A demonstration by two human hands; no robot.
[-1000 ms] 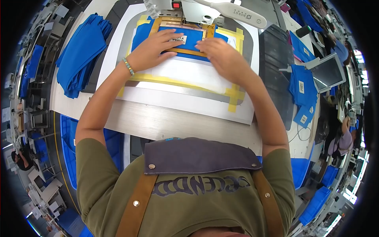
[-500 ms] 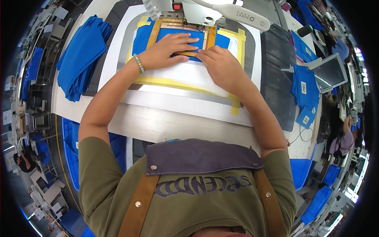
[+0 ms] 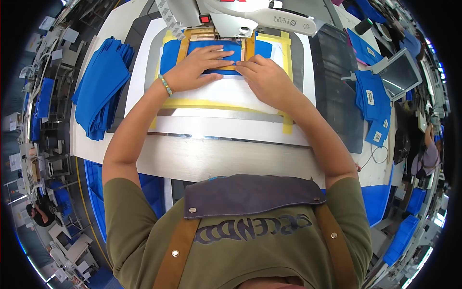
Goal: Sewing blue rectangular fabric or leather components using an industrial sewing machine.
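A piece of blue cloth [image 3: 169,57] lies beneath a yellow-brown rectangular frame [image 3: 183,47], under the head of a white machine [image 3: 225,21]. My left hand [image 3: 192,71] rests flat across the cloth and the frame's near bar, its fingers spread and pointing right. Close by, my right hand [image 3: 269,83] is curled, with its fingertips pressed down at the frame's near right corner. Whatever those fingertips pinch is hidden. Below both hands is a white sheet [image 3: 211,91] edged with yellow tape [image 3: 207,104].
A stack of folded blue cloth [image 3: 102,86] lies at the left. Blue pieces with white labels [image 3: 368,96] lie at the right beside a tilted screen [image 3: 402,79]. A blue bin [image 3: 149,190] stands below the table's front edge. People are at benches farther off.
The whole view has shifted slightly, with the table's front edge lower in the picture. Both hands keep nearly the same place on the cloth and frame.
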